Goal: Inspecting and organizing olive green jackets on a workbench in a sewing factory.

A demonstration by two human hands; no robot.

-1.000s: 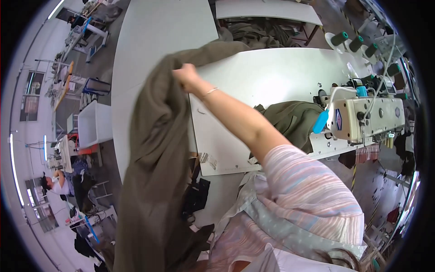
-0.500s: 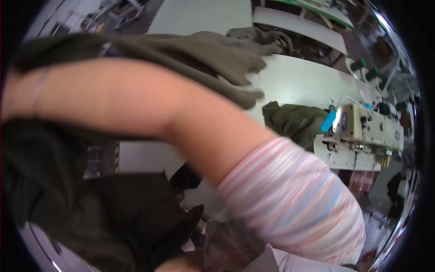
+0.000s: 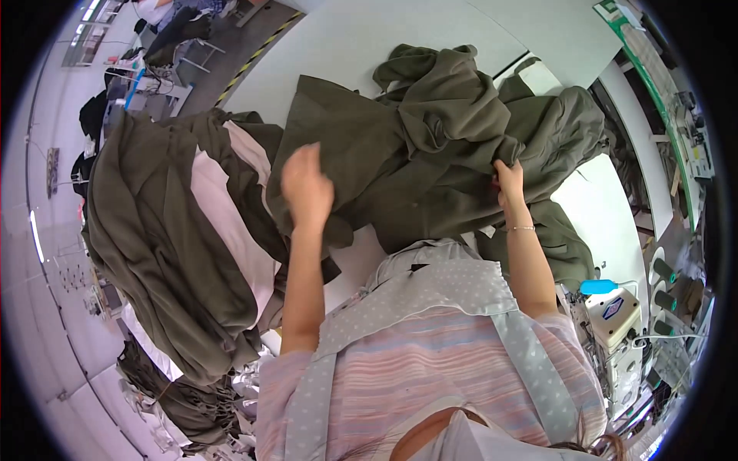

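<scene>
A heap of dark olive cloth [image 3: 430, 115] is spread over the table in front of me. My right hand [image 3: 509, 183], with a thin bracelet at its wrist, grips a fold of this cloth. My left hand [image 3: 307, 188] is curled closed at the left part of the cloth, over a flat olive panel [image 3: 330, 115]. The left hand is slightly blurred, and whatever its fingers hold is hidden. Close to its left hangs a large pile of olive cloth [image 3: 161, 238] with a pale pink strip [image 3: 231, 223] along it.
A sewing machine [image 3: 615, 315] with a blue piece [image 3: 598, 286] on it stands at my right, near thread cones [image 3: 663, 280]. Another olive piece [image 3: 553, 246] lies beside the machine. More dark cloth [image 3: 192, 407] sits low on the left. The white tabletop [image 3: 330, 38] extends away.
My right arm has swung back from across the left side to the cloth on the right. The view has turned, and both hands now show over the olive cloth.
</scene>
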